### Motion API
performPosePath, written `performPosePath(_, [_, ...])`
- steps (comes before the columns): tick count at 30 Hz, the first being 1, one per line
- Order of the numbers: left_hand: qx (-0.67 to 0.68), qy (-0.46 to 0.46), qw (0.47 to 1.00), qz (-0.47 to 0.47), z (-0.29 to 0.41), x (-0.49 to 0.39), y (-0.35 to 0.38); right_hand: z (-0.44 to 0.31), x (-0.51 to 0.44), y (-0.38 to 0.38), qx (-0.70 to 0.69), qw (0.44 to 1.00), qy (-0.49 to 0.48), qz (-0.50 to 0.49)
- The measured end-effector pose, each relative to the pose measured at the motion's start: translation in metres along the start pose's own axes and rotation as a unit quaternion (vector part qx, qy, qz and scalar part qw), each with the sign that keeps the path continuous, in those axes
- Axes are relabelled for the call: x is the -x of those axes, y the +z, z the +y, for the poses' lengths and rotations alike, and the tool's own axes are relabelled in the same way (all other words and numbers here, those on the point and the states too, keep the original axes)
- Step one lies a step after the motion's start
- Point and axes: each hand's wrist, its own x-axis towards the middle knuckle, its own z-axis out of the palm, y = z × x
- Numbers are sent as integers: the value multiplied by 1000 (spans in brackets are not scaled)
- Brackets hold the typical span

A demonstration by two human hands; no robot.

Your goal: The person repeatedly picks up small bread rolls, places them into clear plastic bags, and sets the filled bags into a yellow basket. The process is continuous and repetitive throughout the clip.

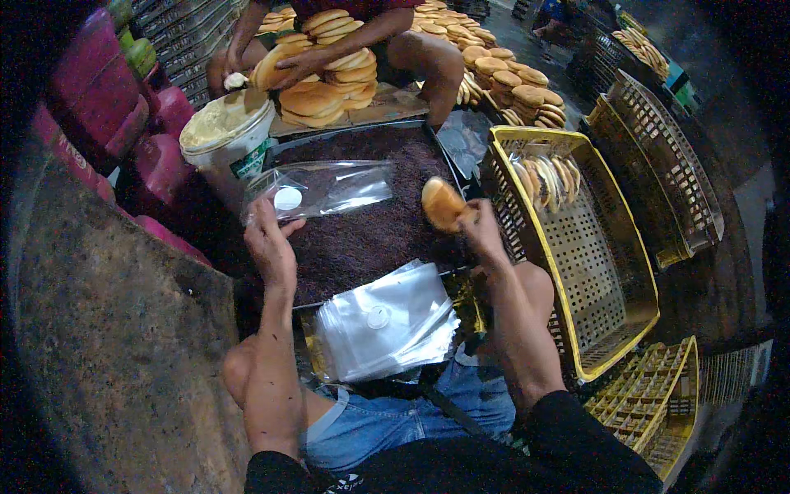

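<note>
Between the thumb and fingers of my left hand (271, 244) is one end of a clear plastic bag (352, 188) with a round white label. The bag stretches over a tray of dark brown sprinkles (358, 247). On the right, my right hand (482, 231) grips the lower end of a flat golden bun (441, 204), holding it above the tray's right side. A stack of clear plastic bags (389, 327) lies before my lap, at the tray's near edge. Whether the bun has a filling cannot be seen.
A yellow plastic crate (586, 265) at right holds several wrapped buns (546, 179). Beyond the tray stand a tub of pale cream (225, 126) and piled buns (333, 74), handled by another person (364, 37). Pink plastic chairs (102, 80) stand left; more buns (512, 80) spread behind.
</note>
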Motion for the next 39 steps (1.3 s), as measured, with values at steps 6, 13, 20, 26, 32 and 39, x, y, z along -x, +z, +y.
performPosePath(6, [-19, 111, 993, -31, -5, 36, 2, -161, 82, 10, -341, 934, -75, -81])
performPosePath(13, [63, -11, 998, 0, -1, 28, 9, -173, 69, 11, -276, 953, -95, -78])
performPosePath(20, [22, -164, 986, -18, -28, 7, -18, -167, 80, 21, -274, 926, -202, -166])
performPosePath(26, [-4, -196, 979, -60, -18, 13, -7, -155, 85, 26, -74, 924, -369, -69])
performPosePath(32, [-55, -187, 980, -26, -21, 3, -16, -163, 100, 14, 100, 897, -429, -22])
performPosePath(39, [-17, -213, 977, 7, -21, 10, 2, -168, 113, 9, 172, 847, -500, -44])
